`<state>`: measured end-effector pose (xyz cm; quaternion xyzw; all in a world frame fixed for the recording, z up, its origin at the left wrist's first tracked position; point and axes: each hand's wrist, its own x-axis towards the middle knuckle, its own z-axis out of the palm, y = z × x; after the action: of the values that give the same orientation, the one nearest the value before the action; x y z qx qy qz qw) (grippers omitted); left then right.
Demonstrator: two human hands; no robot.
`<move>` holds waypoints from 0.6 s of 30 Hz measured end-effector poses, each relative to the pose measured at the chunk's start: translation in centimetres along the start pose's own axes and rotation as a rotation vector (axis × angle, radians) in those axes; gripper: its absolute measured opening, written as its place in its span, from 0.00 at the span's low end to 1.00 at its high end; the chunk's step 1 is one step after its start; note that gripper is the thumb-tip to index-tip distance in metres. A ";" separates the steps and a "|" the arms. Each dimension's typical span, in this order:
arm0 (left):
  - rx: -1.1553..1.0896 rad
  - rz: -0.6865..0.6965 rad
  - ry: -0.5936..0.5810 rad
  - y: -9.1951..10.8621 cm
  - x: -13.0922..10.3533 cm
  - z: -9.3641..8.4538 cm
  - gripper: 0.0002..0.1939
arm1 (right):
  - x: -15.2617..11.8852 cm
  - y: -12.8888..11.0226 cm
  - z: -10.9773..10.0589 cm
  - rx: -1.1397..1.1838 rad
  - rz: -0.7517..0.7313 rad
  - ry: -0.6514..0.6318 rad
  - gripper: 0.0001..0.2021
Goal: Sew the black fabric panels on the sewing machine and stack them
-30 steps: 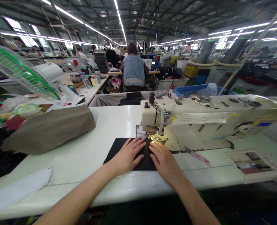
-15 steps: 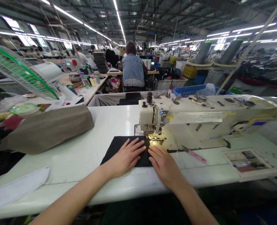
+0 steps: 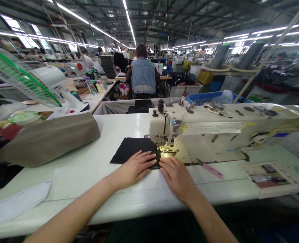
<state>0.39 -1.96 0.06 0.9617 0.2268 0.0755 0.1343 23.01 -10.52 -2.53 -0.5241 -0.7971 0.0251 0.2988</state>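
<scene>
A black fabric piece lies flat on the white table, its right edge under the needle area of a cream sewing machine. Resting on the fabric's near part is my left hand, palm down with fingers stretched out. My right hand lies flat at the fabric's right edge, just in front of the lit needle plate, with its fingers extended close together. Pink-handled scissors lie to the right of that hand.
A folded brown cloth and a white strip lie on the left. Beyond them stands a green-rimmed fan. A small tool tray is set into the table at right. Ahead, a person in a denim vest sits facing away.
The black fabric has slid away from me, past the needle, and its near edge is farther from the table edge. My hands have stayed nearly in place.
</scene>
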 end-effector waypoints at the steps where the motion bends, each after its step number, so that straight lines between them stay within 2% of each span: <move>1: -0.001 -0.005 0.007 -0.4 0.3 -0.1 0.22 | 0.5 0.2 0.1 -0.012 0.008 0.003 0.13; 6: 0.013 -0.021 0.027 -2.5 2.1 -0.3 0.21 | 2.5 1.0 0.5 -0.126 0.078 -0.011 0.11; 10: 0.031 -0.033 0.037 -4.0 3.1 -0.4 0.21 | 3.0 1.1 0.5 -0.164 0.106 -0.016 0.09; 18: 0.035 -0.055 0.060 -4.5 3.4 -0.6 0.22 | 0.8 0.3 0.4 -0.056 0.095 0.034 0.11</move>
<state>1.40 3.56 -0.44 0.9546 0.2581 0.0967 0.1128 22.83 -9.62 -2.64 -0.5697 -0.7666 0.0082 0.2961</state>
